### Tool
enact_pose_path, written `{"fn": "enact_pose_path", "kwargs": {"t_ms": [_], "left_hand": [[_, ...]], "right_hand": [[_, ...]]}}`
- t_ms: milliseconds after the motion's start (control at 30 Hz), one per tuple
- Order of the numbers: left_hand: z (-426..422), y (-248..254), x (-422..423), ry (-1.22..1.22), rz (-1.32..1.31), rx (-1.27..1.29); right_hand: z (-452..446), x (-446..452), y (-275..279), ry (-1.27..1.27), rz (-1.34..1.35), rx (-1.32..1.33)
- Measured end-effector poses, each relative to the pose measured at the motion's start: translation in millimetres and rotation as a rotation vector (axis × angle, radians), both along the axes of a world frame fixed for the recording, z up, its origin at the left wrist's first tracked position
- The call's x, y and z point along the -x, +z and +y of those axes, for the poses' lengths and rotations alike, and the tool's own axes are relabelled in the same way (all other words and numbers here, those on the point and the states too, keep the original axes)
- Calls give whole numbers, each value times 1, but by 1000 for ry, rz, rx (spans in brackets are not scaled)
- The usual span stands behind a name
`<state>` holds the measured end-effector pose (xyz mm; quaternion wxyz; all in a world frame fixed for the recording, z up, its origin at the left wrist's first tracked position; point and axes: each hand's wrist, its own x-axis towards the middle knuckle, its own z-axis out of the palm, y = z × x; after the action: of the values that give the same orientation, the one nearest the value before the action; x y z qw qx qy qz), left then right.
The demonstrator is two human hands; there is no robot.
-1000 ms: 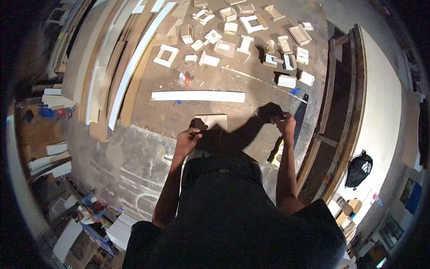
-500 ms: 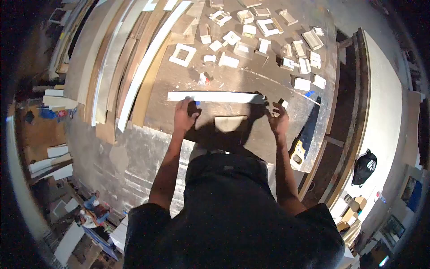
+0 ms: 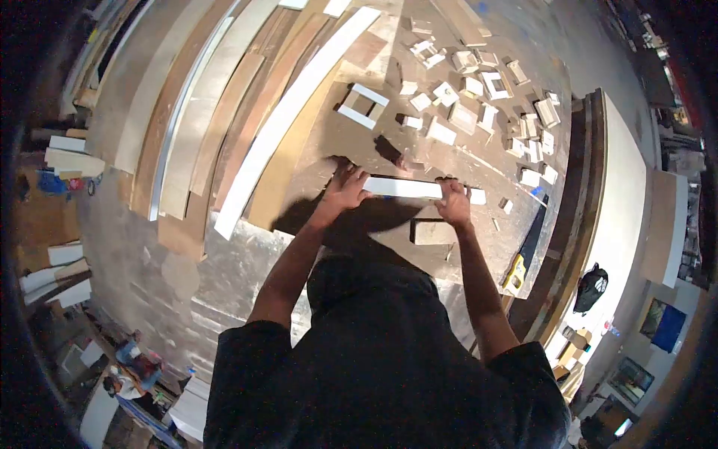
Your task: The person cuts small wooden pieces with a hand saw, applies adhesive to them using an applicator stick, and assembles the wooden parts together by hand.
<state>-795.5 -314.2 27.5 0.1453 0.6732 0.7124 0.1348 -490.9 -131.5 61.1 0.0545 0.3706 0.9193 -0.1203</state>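
Note:
A narrow white wooden strip [image 3: 404, 188] lies crosswise in front of me, apparently on or just above the worktable [image 3: 299, 179]. Around its left end, my left hand [image 3: 346, 188] is closed, thumb toward the middle. My right hand [image 3: 454, 202] grips the strip a little short of its right end, with fingers over the top. Both palms hide parts of the wood. A pale wood block [image 3: 434, 232] sits nearer my body, just below the strip. Farther off is a square wooden frame [image 3: 370, 94], beyond my left hand.
Long boards [image 3: 292, 120] lie side by side at the left. Several small wooden pieces [image 3: 462, 116] are scattered at the far right. A handsaw [image 3: 516, 274] with a yellow handle rests near the right edge. A black bag [image 3: 591, 289] is on the white panel [image 3: 617, 202].
My right hand, open and just off the strip's right end before, has closed on the strip. The left hand now grips its left end. The whole view has shifted.

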Motion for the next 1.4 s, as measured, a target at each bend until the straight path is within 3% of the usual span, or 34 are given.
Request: {"fn": "enact_pose_path", "kwargs": {"t_ms": [33,67,133,200,267,367,433,500,533,567,667,700,733,800,867,1033,1167,1267,1400], "left_hand": [[-5,-8,2,49,-40,-276],[-10,-14,10,54,-46,-277],[-18,23,23,10,-328,8],[-34,48,30,19,-323,-72],[-47,57,36,94,-437,46],[-61,47,36,173,-536,-33],[-68,47,37,166,-488,-77],[-74,50,38,244,-351,-267],[-78,48,41,244,-334,-275],[-83,41,50,382,-236,-248],[-93,25,104,579,-1,-495],[-91,39,113,686,-81,-515],[-86,76,118,755,97,-433],[-90,85,144,763,132,-307],[-105,58,176,767,91,-233],[-95,78,191,820,131,69],[-86,95,208,792,145,-7],[-70,52,258,846,96,-252],[-44,29,310,788,-136,-126]], "right_hand": [[-3,2,13,11,54,43],[-4,9,24,14,48,41],[-6,15,39,92,108,265],[-13,16,51,184,209,181],[-21,17,67,183,180,235],[-34,1,70,144,237,175],[-39,-19,74,60,148,190],[-39,-51,66,94,216,197],[-49,-50,89,-34,294,168],[-53,-58,98,-89,268,110],[-48,-123,80,-308,259,117],[-46,-142,77,-330,271,82],[-42,-156,75,-351,284,49],[-35,-173,74,-332,275,-28],[-29,-179,72,-310,268,-104],[-15,-161,66,-310,189,-131],[-3,-140,48,-264,140,-117],[8,-117,40,-281,85,-51],[18,-79,53,-298,-128,-53]]}}
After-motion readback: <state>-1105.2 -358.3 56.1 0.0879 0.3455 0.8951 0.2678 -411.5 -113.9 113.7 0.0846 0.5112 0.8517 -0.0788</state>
